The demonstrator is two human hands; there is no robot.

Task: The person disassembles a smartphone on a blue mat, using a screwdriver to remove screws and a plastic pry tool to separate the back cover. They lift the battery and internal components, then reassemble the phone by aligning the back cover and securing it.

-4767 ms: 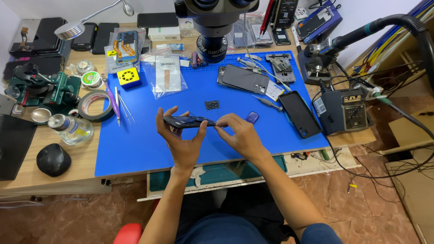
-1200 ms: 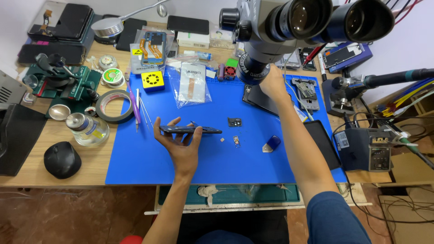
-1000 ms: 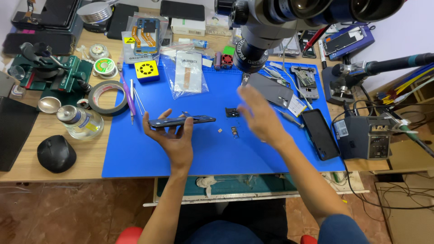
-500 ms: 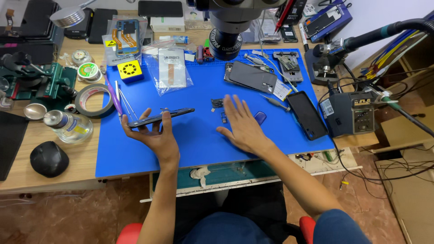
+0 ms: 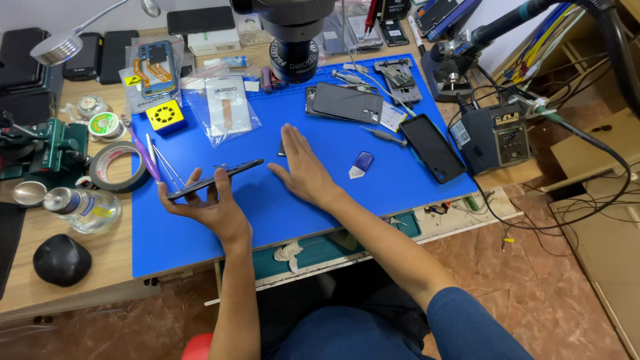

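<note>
Thin black slab of a phone (image 5: 215, 180) sits left of centre frame, edge-on, pinched by the left hand (image 5: 212, 208), fingers curled round its rim. Looks like mid-disassembly, parts search; next, a careful pickup. Right hand (image 5: 301, 172) lies flat on the blue rubber mat (image 5: 200, 240), fingers together, gripping nothing.

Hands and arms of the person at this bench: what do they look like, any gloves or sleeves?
Both hands, left hand and right hand, are bare, without gloves. The forearms are uncovered; a dark blue sleeve covers the right upper arm. No rings or watch visible.
</note>
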